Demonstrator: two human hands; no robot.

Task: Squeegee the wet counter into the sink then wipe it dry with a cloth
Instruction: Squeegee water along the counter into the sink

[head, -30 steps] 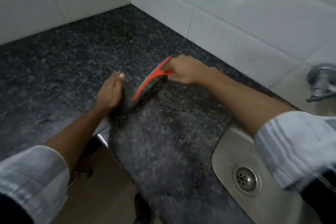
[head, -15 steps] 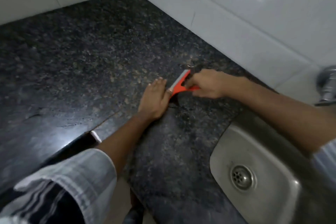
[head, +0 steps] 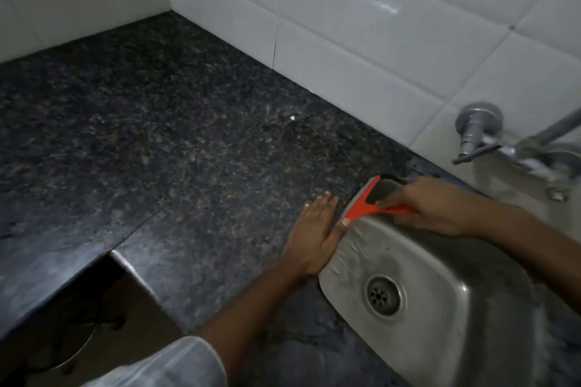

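Observation:
My right hand (head: 437, 207) grips the handle of a red squeegee (head: 361, 201), whose blade lies along the left rim of the steel sink (head: 440, 264). My left hand (head: 314, 236) rests flat on the dark speckled granite counter (head: 176, 141), fingers together, its edge against the sink rim right beside the blade's near end. A round drain (head: 385, 294) sits in the sink floor. No cloth is in view.
White tiled walls (head: 361, 34) meet at the back corner. A metal tap (head: 481, 132) and pipe jut from the wall above the sink's far right. The counter has a notch at its front edge (head: 119, 258), with a dark space below.
Both hands and the squeegee have slid right across the counter, from its middle to the sink rim. My left hand stayed beside the blade throughout.

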